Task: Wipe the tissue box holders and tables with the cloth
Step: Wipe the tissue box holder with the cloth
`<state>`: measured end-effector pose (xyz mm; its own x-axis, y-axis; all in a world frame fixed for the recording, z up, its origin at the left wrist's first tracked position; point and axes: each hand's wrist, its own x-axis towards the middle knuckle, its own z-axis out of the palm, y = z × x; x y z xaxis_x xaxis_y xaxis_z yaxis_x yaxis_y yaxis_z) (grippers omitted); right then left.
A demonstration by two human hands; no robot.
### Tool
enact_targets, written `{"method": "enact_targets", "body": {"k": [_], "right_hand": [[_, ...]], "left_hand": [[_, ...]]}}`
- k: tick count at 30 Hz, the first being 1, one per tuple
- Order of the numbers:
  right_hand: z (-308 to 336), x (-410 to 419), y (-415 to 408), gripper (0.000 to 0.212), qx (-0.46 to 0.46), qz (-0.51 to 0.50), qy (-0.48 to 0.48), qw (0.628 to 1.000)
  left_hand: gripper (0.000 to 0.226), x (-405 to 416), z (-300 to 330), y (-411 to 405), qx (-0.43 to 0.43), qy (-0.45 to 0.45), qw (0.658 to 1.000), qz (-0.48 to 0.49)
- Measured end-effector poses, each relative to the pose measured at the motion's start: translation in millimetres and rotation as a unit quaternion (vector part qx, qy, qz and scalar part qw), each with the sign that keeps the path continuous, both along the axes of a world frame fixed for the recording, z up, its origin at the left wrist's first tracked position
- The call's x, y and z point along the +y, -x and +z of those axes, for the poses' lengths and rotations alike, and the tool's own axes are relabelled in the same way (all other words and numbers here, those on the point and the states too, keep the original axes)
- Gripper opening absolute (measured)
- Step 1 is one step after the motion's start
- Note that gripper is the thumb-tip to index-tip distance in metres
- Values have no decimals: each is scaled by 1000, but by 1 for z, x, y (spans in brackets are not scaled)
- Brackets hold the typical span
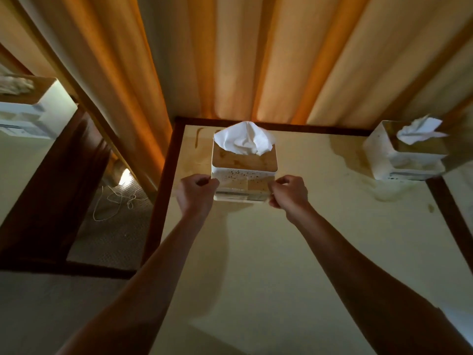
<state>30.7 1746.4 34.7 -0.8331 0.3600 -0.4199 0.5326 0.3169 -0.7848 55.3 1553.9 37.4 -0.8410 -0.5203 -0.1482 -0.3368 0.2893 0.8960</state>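
A white tissue box holder (243, 175) with a wooden lid and a tissue sticking out of the top stands near the back of a cream table (256, 252) with a dark wooden rim. My left hand (195, 192) grips its left lower side with curled fingers. On the opposite side, my right hand (288, 192) grips the holder the same way. Dark specks dot the holder's front face. No cloth is in view.
A second tissue box holder (407, 157) stands at the table's right edge. A third holder (33, 108) sits on another table at the left. Orange curtains (256, 60) hang behind. A white cord (115, 201) lies on the carpet between the tables.
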Motion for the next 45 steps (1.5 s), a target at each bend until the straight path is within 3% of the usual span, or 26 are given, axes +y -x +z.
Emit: {"method": "enact_targets", "body": {"k": [3, 7, 16, 28, 33, 36, 41, 43, 45], "right_hand": [[1, 33, -51, 10, -4, -13, 2, 1000], [-2, 76, -117, 9, -6, -22, 5, 1000], [-12, 157, -233, 10, -9, -16, 17, 1000], [-23, 181, -295, 18, 45, 23, -7, 999], [2, 185, -299, 37, 33, 41, -82, 995], [26, 190, -294, 37, 47, 41, -109, 992], [21, 189, -260, 33, 107, 21, -102, 989], [23, 191, -248, 30, 112, 9, -102, 988], [21, 198, -239, 30, 110, 1, -116, 987]], "left_hand": [[17, 30, -5, -50, 0, -2, 1000, -16], [8, 71, -17, -113, -16, -8, 1000, -15], [9, 150, -30, -221, -26, -21, 999, -16], [7, 169, -26, -269, -65, -44, 995, -61], [60, 158, -18, -263, -85, -25, 992, -90], [49, 153, -11, -253, -67, -5, 993, -95], [42, 153, 5, -227, 22, 121, 982, -144], [40, 157, 10, -219, 97, 199, 962, -163], [34, 169, 13, -217, 199, 288, 914, -205]]}}
